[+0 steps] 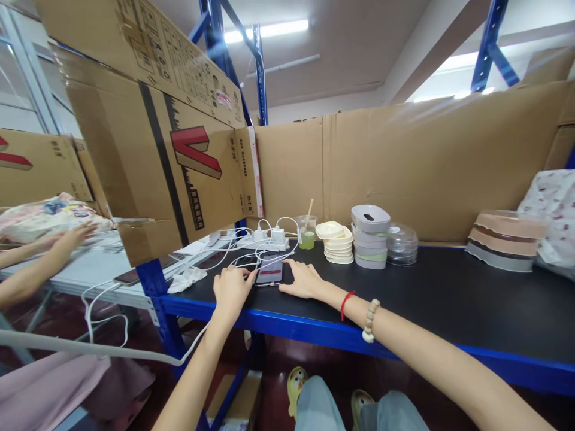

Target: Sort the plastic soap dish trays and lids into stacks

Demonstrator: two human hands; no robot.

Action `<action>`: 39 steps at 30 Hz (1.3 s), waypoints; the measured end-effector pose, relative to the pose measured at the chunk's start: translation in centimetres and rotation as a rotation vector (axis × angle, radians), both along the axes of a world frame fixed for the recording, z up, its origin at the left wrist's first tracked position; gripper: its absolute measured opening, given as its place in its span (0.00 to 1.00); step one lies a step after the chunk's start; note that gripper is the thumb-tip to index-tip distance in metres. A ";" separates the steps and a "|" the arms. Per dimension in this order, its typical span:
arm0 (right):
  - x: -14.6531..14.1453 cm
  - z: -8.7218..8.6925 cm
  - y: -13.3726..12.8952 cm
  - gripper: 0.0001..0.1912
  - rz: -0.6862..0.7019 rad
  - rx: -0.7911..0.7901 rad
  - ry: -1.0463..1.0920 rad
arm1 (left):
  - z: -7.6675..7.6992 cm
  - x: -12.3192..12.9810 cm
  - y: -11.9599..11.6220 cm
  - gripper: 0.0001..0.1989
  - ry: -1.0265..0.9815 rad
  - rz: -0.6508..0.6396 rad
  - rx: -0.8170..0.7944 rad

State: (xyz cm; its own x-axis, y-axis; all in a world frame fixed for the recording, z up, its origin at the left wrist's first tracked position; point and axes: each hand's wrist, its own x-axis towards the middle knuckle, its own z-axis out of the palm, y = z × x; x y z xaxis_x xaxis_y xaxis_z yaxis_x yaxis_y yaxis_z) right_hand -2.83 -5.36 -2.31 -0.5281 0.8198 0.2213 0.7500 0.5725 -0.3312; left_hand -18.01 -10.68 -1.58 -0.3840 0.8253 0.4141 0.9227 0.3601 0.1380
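Observation:
A smartphone point(269, 273) with a lit screen and a red bar lies on the black tabletop point(431, 299), near its front edge. My left hand point(232, 291) is closed at the phone's left side, its thumb and fingertips against that edge. From the right, my right hand point(303, 279) curves round the phone's other edge, with thumb and forefinger gripping near its corners. White charging cables point(238, 248) run behind and over the phone's far end. A crumpled white tissue point(187, 279) rests left of my left hand.
Behind are a power strip point(278, 241), a cup of green drink point(307, 234), stacked cream lids point(338, 244), lilac and green containers point(371, 236), clear domes point(402, 244) and a peach-and-grey stack point(503, 240). A cardboard panel point(148, 143) divides off another person's arms point(49, 257).

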 end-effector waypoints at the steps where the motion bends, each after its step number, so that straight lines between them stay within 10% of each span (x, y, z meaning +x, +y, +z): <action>1: -0.3 -0.1 -0.1 0.40 -0.015 -0.026 0.022 | -0.2 0.0 0.3 0.17 0.009 0.013 0.019; 7: -3.2 -0.5 -0.6 0.53 -0.147 -0.092 0.152 | -0.9 -0.3 1.6 0.24 -0.069 0.104 0.003; 22: -5.0 0.1 -1.9 0.44 -0.352 -0.081 0.173 | -2.6 -0.4 1.8 0.28 -0.060 -0.012 0.256; 39: -0.9 -0.8 -4.4 0.40 -0.007 -0.084 0.177 | -1.5 -1.5 -0.4 0.32 -0.287 -0.085 0.324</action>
State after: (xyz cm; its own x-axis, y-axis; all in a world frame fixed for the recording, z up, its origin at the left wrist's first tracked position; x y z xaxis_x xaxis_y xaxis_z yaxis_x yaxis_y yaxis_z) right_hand -3.68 -9.77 -3.07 -0.4817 0.8427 0.2405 0.6795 0.5325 -0.5047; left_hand -19.48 -11.10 -3.08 -0.4570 0.7041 0.5435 0.8553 0.1801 0.4859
